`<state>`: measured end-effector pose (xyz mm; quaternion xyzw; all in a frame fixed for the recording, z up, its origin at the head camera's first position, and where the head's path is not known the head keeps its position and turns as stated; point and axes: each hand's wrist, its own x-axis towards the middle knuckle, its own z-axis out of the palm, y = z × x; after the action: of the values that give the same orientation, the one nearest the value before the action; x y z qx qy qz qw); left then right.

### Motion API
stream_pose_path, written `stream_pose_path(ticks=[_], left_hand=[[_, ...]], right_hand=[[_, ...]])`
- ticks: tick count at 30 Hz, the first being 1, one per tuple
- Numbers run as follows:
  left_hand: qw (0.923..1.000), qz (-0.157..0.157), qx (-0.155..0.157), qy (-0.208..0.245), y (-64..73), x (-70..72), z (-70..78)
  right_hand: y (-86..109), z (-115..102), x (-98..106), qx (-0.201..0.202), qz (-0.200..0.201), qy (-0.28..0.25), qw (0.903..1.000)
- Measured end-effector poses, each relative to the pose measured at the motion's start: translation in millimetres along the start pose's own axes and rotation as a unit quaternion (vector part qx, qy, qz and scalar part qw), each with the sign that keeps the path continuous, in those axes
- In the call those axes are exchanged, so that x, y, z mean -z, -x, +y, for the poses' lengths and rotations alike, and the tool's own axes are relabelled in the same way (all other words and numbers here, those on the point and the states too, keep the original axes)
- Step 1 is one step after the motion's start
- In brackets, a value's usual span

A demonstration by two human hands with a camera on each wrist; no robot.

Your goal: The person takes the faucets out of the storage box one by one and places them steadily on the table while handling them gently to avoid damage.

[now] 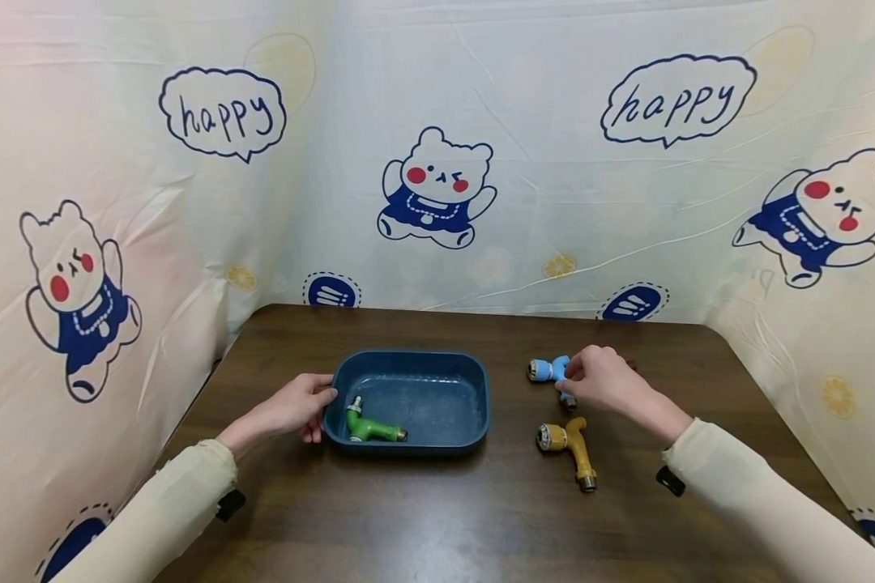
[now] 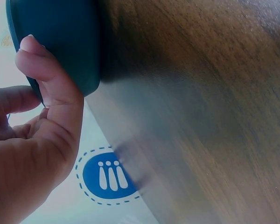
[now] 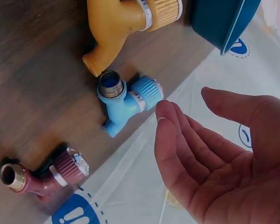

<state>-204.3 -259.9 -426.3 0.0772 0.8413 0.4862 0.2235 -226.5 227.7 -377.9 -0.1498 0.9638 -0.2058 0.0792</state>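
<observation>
My left hand (image 1: 300, 407) grips the left end of a dark blue plastic tray (image 1: 437, 447), its wall between thumb and fingers in the left wrist view. A green tap (image 1: 372, 430) lies inside the tray, at the left. Over a light blue tap (image 1: 542, 370) hovers my right hand (image 1: 603, 378), hiding part of it in the head view. Thumb and fingertips stand apart with nothing between them in the right wrist view. Nearer the front lies a yellow tap (image 1: 576, 449). A dark red tap (image 3: 46, 177) lies past the blue one, mostly hidden by my hand in the head view.
The taps and tray rest on a brown wooden table (image 1: 423, 518). A pale printed cloth (image 1: 539, 210) hangs behind the table and along both sides.
</observation>
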Motion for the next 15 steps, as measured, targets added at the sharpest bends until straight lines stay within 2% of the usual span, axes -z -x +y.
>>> stream_pose_path(ticks=[15], left_hand=[[1.0, 0.0, -0.007, 0.003, 0.0, 0.4, -1.4]], right_hand=[[-5.6, -19.8, -5.1, 0.017, 0.011, -0.004, 0.9998]])
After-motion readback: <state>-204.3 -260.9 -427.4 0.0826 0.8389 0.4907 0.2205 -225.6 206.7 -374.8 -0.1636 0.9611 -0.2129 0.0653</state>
